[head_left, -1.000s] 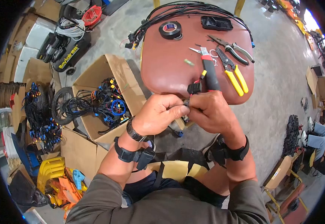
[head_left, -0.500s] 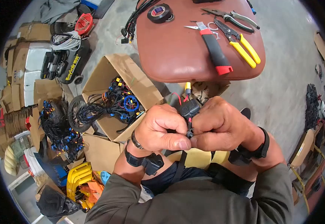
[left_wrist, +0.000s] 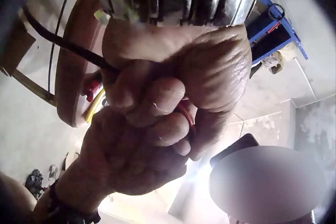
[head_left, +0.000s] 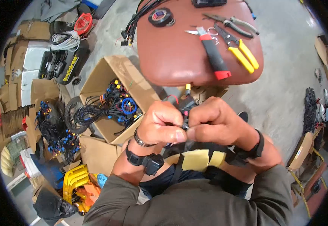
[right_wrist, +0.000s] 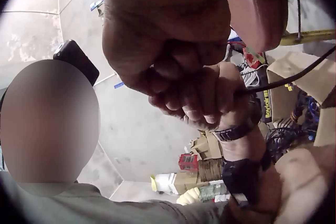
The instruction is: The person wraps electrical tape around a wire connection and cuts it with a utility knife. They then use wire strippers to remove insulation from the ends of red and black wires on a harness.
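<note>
In the head view both hands meet in front of the body. The left hand (head_left: pixel 161 122) and the right hand (head_left: pixel 215 121) pinch a dark wire piece (head_left: pixel 186 124) between thumbs and curled fingers. Just beyond them hangs a black connector block (head_left: pixel 187 102) with a yellow-tipped plug (head_left: pixel 188 89) and a red wire (head_left: pixel 173 98). The left wrist view shows a black cable (left_wrist: pixel 73 48) running into the left hand (left_wrist: pixel 157 98), and a red wire (left_wrist: pixel 186 116) between the fingers. The right hand (right_wrist: pixel 168 35) covers most of the work in the right wrist view.
A red-brown padded seat (head_left: pixel 171 56) bears a knife (head_left: pixel 213 52), yellow-handled strippers (head_left: pixel 243 55), pliers (head_left: pixel 233 24) and black tape (head_left: pixel 161 17). At left an open cardboard box (head_left: pixel 96 77) holds a wire harness (head_left: pixel 115 105). A yellow-lettered black machine (head_left: pixel 71 67) stands behind it.
Since a second ago the hands sit lower in the head view and the seat higher, as the view has shifted. Over the last half second the hands barely moved, both still pinching the wire piece.
</note>
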Tool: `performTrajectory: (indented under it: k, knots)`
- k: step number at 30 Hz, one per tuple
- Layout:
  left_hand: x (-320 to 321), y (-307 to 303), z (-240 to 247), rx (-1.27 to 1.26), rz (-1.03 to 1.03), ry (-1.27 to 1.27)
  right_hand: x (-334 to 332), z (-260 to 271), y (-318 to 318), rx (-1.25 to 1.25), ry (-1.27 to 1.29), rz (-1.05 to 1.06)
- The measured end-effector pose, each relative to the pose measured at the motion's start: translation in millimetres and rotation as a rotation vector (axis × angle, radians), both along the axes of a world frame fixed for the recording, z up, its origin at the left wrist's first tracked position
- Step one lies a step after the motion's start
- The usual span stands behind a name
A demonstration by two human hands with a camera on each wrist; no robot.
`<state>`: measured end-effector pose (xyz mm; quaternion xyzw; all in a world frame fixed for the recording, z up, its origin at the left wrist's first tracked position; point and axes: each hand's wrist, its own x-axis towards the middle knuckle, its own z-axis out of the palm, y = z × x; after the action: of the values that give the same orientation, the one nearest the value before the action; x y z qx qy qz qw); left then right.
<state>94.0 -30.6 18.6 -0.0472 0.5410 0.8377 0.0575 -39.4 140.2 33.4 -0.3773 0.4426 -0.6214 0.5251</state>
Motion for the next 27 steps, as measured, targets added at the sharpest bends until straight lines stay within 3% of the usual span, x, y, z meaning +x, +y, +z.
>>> performTrajectory:
  k: [2,5,8,10,11,12,13,17,21,24,25,27]
  knots:
    - [-1,2,8,-0.002,0.064,-0.144,-6,-3,-1,0.017,0.025,0.0]
    - [-5,1,4,0.048,0.144,-0.071,-7,-13,-1,-0.001,0.093,-0.049]
    - [-5,-6,-15,0.048,0.268,0.028,-32,-4,5,-0.078,0.45,-0.336]
    - [-11,-7,-9,-0.018,0.403,-0.011,-54,-2,10,0.145,0.485,-0.659]
    - [-13,-8,-10,0.0,0.44,-0.023,-71,-14,13,0.11,0.713,-0.842]
    - [-15,-10,-12,0.016,0.481,-0.035,-84,-11,17,0.308,0.931,-0.909]
    - [-17,-12,-15,0.029,0.525,-0.044,-97,-10,22,0.275,1.214,-0.919]
    - [-22,-20,-25,0.015,0.583,-0.076,-106,-38,31,0.488,1.532,-0.769]
    - [-27,-23,-26,0.006,0.631,-0.117,-108,-42,31,0.518,1.258,-0.815]
    - [-31,-25,-25,-0.009,0.67,-0.125,-119,-37,41,0.477,0.628,-0.882]
    - [-32,-26,-25,-0.004,0.672,-0.115,-121,-43,40,0.301,0.426,-0.948]
    - [-34,-27,-24,0.007,0.679,-0.092,-108,-29,35,0.042,0.004,-0.866]
